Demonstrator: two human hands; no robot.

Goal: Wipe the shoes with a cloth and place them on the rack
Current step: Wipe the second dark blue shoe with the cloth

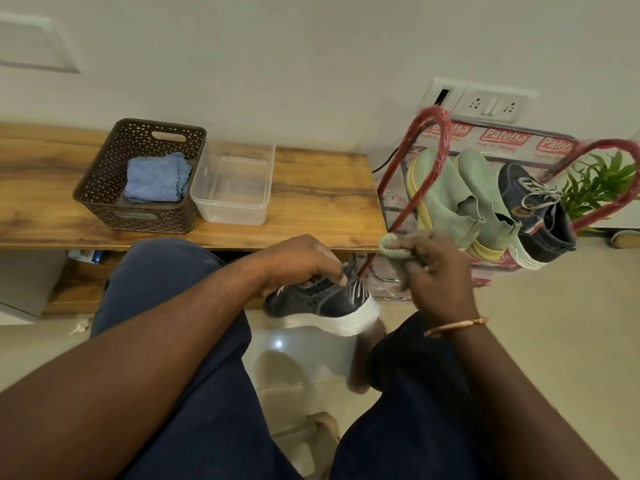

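The task looks well past halfway. On the red tubular metal rack [445,140] at the right of the frame, three shoes already sit side by side: two pale green knitted shoes with yellow soles [436,199] and, to their right, a navy denim sneaker with white laces [536,216].

A fourth shoe, a dark mesh sneaker with a white sole [325,303], is low in the middle of the frame, between the person's knees and above the tiled floor. The left hand [301,265] holds it, its fingers [332,271] curled round the sneaker's collar near the laces. The right hand [440,271], just right of the sneaker and apart from it, has its fingers [415,258] bunched on a small pale green cloth [394,251]. The cloth is not touching the shoe.

So this sneaker is probably mid-wipe or about to be wiped, and it has not yet been set on the rack. Whether more shoes wait out of view cannot be told.

On the wooden table [329,202] in the upper left are a brown perforated plastic basket [138,209] holding a folded blue cloth [156,178], and beside it a clear plastic tub [235,209].
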